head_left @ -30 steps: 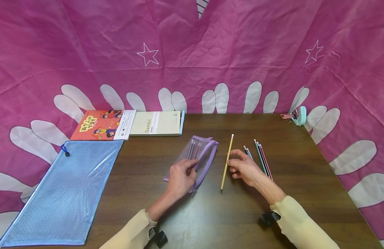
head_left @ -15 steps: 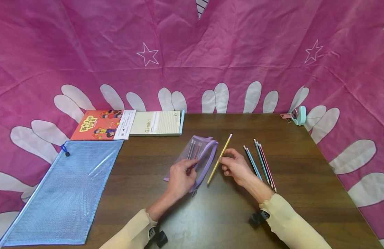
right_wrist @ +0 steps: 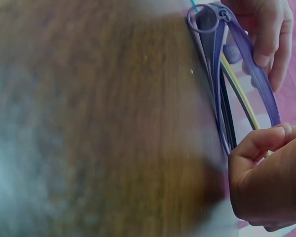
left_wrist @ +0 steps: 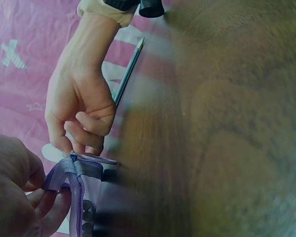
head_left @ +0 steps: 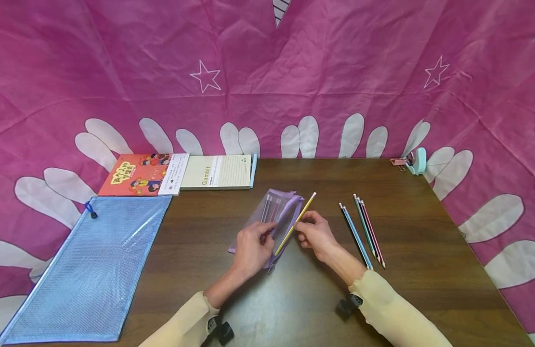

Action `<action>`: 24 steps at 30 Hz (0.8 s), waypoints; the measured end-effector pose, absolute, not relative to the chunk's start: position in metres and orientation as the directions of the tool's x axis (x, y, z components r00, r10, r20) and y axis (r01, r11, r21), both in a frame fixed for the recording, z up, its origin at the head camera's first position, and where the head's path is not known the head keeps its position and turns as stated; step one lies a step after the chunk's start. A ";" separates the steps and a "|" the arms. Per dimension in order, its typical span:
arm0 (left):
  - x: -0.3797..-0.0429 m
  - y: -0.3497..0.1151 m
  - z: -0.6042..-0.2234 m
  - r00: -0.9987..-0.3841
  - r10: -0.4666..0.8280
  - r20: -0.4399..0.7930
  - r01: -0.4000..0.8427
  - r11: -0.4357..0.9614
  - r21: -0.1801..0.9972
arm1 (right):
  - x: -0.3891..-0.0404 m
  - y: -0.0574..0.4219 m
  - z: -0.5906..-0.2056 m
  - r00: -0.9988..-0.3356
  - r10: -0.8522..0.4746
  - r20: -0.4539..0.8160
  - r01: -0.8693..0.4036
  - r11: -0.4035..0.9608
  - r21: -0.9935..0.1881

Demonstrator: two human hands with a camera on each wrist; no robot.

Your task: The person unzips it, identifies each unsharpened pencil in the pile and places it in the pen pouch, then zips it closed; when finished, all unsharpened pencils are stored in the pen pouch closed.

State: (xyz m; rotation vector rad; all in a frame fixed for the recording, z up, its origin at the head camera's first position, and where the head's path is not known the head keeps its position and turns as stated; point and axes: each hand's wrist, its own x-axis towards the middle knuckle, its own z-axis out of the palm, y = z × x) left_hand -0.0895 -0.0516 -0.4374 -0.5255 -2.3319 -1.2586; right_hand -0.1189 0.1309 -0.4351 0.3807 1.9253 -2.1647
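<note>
My left hand [head_left: 253, 243] pinches the near mesh side of a purple zip pencil pouch [head_left: 259, 215], holding its mouth spread towards the right. Several pencils show through the mesh inside. My right hand [head_left: 317, 236] pinches a yellow pencil [head_left: 308, 205] between thumb and index finger near its middle, eraser end up and away. In the right wrist view the lower part of the yellow pencil [right_wrist: 239, 89] runs between the two purple zip edges [right_wrist: 256, 74] of the open mouth. The left wrist view shows the pouch corner [left_wrist: 76, 180] between the left fingers.
To the right lie loose pencils: a blue one with a dark one [head_left: 356, 236] and a green, black and pink group [head_left: 370, 231]. A blue mesh bag [head_left: 89, 270], red book [head_left: 137, 173] and Gambit notebook [head_left: 226, 173] lie left. A mint-coloured item [head_left: 419, 161] stands at the back right.
My right hand has moved left with the yellow pencil, tilting it further, and its lower end has come into the pouch's mouth. The left hand and pouch have stayed put.
</note>
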 end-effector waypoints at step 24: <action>-0.091 -0.045 -0.437 -0.846 0.076 0.528 0.483 0.530 0.697 | -0.110 0.103 -0.433 -0.947 0.027 -0.320 0.320 0.008 -0.947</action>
